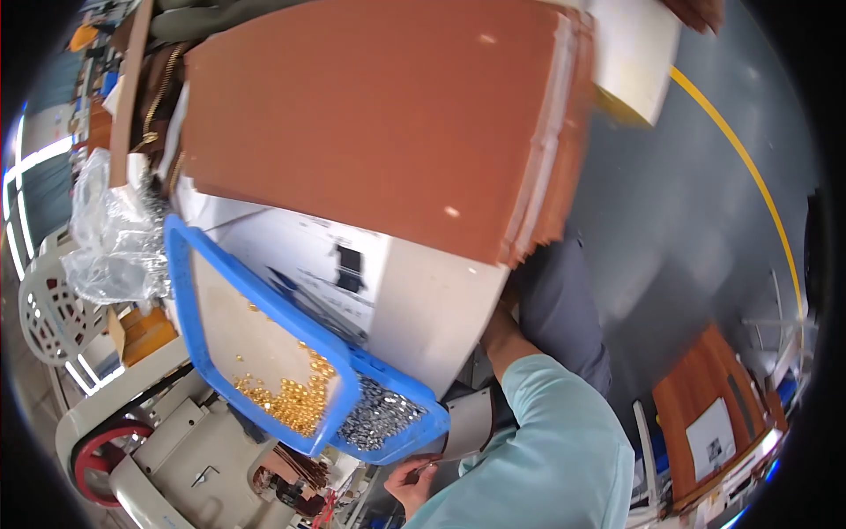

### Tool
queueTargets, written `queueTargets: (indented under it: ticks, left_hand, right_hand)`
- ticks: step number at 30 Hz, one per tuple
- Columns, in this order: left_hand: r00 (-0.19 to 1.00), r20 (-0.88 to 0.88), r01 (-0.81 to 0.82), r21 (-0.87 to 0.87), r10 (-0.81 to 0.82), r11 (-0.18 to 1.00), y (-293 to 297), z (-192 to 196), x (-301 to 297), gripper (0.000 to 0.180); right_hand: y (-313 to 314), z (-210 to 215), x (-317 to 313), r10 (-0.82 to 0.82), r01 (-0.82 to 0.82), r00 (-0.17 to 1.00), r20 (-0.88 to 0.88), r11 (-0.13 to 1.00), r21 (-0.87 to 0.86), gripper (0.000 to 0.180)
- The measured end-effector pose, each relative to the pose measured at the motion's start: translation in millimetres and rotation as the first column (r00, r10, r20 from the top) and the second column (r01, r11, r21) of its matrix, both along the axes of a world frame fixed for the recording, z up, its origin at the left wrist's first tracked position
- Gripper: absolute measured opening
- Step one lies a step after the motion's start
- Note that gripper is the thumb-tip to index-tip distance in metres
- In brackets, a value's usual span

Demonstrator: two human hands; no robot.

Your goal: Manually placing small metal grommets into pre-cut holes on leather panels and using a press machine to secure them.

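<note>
My left hand (412,483) is low in the view, just below the blue trays. Its thumb and fingertips are pinched together on something too small to make out. My right forearm (504,342), in a light teal sleeve, reaches up beside the table edge; its hand is hidden below the large brown sheets (370,132). One blue tray (181,291) holds small gold-coloured metal pieces (300,392). Partly behind it, a second blue tray (432,432) holds silver-coloured ones (374,419). The brown sheets lie stacked above, with rough edges at the right.
A sewing machine (185,450) with a red handwheel (88,463) stands at lower left. Clear plastic wrap (115,238) and a white stool seat (57,304) are farther left. A yellow line (736,141) crosses the grey floor (670,229). A brown table (705,397) stands at lower right.
</note>
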State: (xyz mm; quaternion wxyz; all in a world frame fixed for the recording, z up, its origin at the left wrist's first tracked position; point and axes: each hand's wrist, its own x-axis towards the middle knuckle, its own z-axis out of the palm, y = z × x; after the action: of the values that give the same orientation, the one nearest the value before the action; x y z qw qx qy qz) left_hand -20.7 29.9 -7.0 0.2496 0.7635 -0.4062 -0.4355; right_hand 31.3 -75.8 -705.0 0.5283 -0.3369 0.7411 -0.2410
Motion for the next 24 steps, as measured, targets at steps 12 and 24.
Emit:
queueTargets:
  ticks: [12,24]
  left_hand:
    - [0.99,0.085,0.092,0.189,-0.11,0.978,-2,-24,12,0.021]
    - [0.996,0.084,0.013,0.229,-0.033,0.973,-15,-6,-4,0.017]
  right_hand:
    - [-275,293,22,0.493,-0.419,0.867,-0.071,0.645,-0.639,0.034]
    - [-197,263,-17,0.422,-0.457,0.876,-0.233,0.574,-0.68,0.037]
